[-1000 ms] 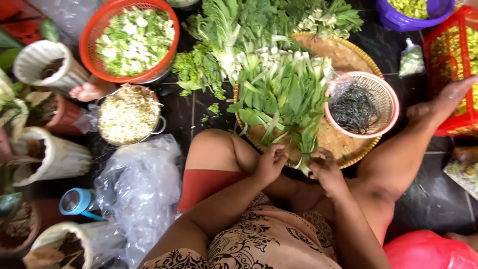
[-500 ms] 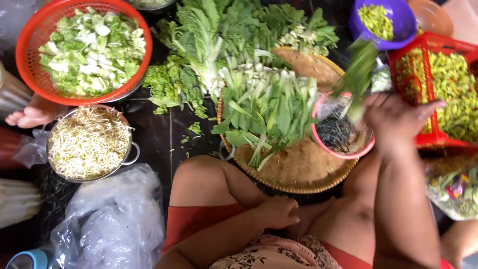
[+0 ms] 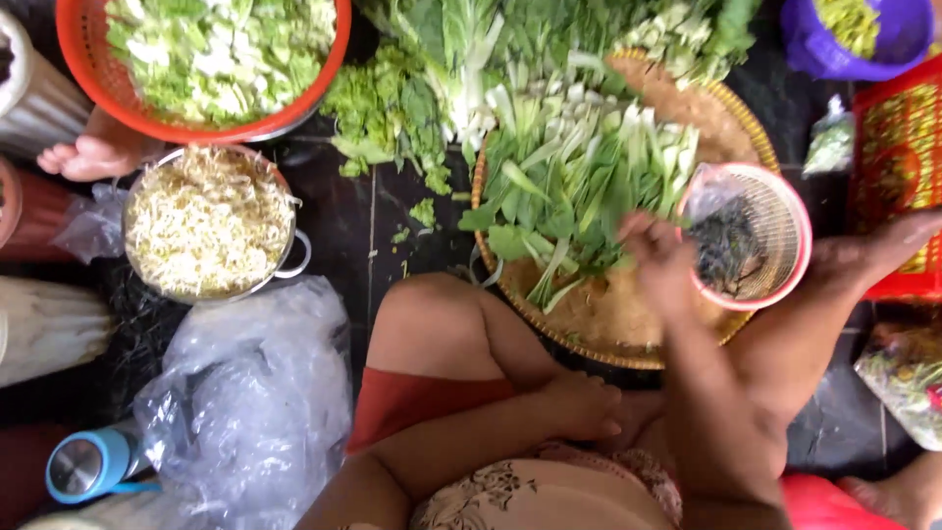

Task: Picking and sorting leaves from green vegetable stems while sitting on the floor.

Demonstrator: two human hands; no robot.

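Close to the person's lap, the left hand [image 3: 581, 404] rests low between the knees with its fingers curled in loosely, and it holds nothing that I can see. A little farther out, the right hand [image 3: 659, 263] reaches over the round woven tray [image 3: 628, 329]. That hand is blurry, so I cannot tell if its fingers are wide or pinched on a stalk; it sits right at the near edge of the pile of leafy greens [image 3: 579, 177]. The greens lie on the tray at about 12 o'clock from the lap, and they look fresh, with pale stems and dark flat leaves, all pointing about the same way. Just beside the hand, at 3 o'clock from it, a pink basket [image 3: 785, 211] holds a small dark heap of scraps, so I think some trimming is done. But the pile on the tray is big, so I would say a lot is left to sort. Going farther, at 10 o'clock, a metal pot [image 3: 285, 245] is full of bean sprouts, and past it a red basket [image 3: 329, 64] is heaped with cut green and white pieces, which looks like finished work. More loose greens spill on the dark floor between them. Far off at 1 o'clock sits a purple bowl [image 3: 898, 44].
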